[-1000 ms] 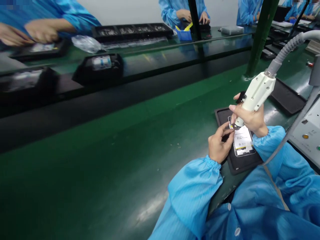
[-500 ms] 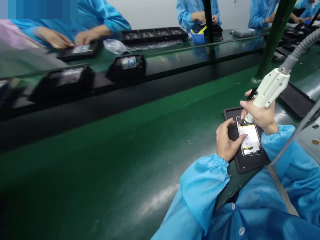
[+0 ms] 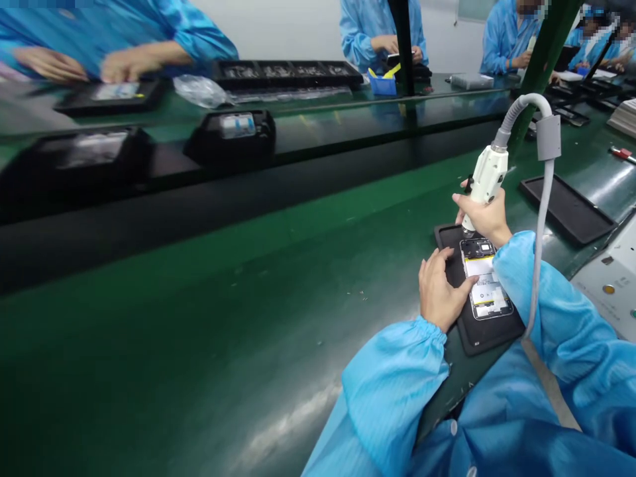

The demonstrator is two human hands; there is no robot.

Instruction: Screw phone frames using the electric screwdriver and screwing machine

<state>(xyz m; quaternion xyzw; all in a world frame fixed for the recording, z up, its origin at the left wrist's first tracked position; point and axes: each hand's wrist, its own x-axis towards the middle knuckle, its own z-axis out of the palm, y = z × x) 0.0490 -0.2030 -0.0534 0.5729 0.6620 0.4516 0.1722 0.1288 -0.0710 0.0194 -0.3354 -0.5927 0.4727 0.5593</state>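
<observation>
An opened phone [image 3: 487, 291], its white battery and dark inner parts bare, lies in a black tray [image 3: 489, 336] at the right. My right hand [image 3: 485, 215] is closed around a white electric screwdriver [image 3: 489, 173], held nearly upright. The screwdriver's nose is by the top left corner of the phone; its bit tip is hidden from me. Spread over the tray's left side is my left hand [image 3: 442, 291], thumb on the battery and fingertips near the phone's upper left edge.
A grey cable [image 3: 541, 218] loops from the screwdriver past my right sleeve. Another black tray [image 3: 569, 209] lies to the right, beside a white machine panel [image 3: 611, 288]. Across a dark belt [image 3: 163, 218] carrying phone holders [image 3: 233, 136], co-workers in blue sit. A green post [image 3: 541, 73] rises behind the screwdriver.
The screwdriver has moved from over the phone's upper part to its top left corner, uncovering the upper inner parts. My left hand keeps its place on the phone. The view has shifted slightly.
</observation>
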